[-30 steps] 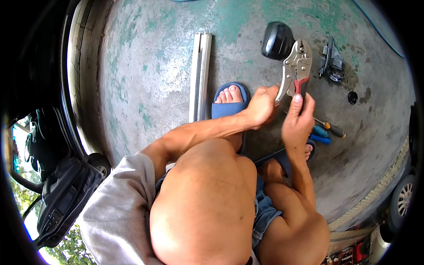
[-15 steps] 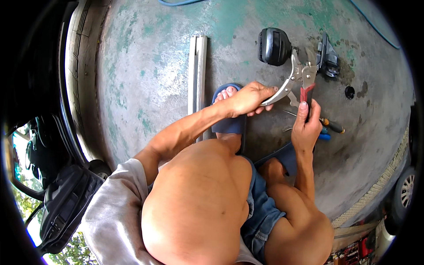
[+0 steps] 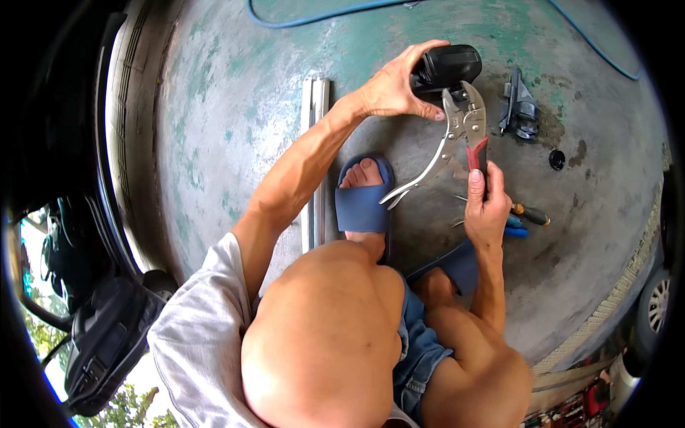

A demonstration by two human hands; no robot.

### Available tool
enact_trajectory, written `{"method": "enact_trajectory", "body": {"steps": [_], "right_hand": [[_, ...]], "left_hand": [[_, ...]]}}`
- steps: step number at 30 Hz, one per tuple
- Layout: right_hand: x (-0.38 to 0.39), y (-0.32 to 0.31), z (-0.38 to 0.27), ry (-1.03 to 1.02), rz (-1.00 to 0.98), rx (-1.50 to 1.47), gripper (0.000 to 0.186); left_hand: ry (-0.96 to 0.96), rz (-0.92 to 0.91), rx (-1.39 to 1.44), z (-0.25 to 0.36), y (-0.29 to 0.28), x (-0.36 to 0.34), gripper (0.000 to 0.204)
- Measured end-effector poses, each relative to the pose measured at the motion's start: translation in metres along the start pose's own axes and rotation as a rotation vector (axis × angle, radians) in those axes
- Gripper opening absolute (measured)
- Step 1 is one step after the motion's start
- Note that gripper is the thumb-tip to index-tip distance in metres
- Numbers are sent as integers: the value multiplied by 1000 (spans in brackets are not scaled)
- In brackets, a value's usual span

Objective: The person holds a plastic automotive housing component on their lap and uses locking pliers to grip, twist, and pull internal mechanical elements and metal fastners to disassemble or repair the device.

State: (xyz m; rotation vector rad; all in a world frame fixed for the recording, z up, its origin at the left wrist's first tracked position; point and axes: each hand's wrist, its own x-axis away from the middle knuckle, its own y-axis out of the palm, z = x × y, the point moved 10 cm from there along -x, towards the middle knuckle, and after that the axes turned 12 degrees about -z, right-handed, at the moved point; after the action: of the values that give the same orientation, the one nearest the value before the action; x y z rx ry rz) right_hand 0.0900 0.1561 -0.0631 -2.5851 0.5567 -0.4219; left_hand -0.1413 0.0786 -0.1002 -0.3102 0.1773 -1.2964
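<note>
Head: pliers [image 3: 474, 121] now only in R fist [image 3: 488, 203]; L hand [image 3: 391, 89] wide round blk part [image 3: 457, 64]

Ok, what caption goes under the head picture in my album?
Left hand curved around a rounded black plastic-looking part, right hand gripping the red-and-black handle of silver metal locking pliers.

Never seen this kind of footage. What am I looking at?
No robot: a person's own bare hands, filmed by a fisheye camera on the head, looking down. Straight edges bend toward the rim.

The right hand holds locking pliers by the red-and-black handle; the silver handle is swung open. The left hand is around one side of a black part; how firmly, I can't tell.

On the floor: a metal bar, dark bracket, black cap, screwdriver and blue hose.
</note>
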Motion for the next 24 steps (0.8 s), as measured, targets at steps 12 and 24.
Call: {"method": "enact_trajectory", "body": {"steps": [12, 24], "right_hand": [[-9, 9, 7, 6, -55, -34, 32], [86, -73, 56, 67, 98, -743, 36]], "left_hand": [[129, -159, -335, 12, 62, -22, 63], [36, -203, -640, 51, 58, -37, 102]]}}
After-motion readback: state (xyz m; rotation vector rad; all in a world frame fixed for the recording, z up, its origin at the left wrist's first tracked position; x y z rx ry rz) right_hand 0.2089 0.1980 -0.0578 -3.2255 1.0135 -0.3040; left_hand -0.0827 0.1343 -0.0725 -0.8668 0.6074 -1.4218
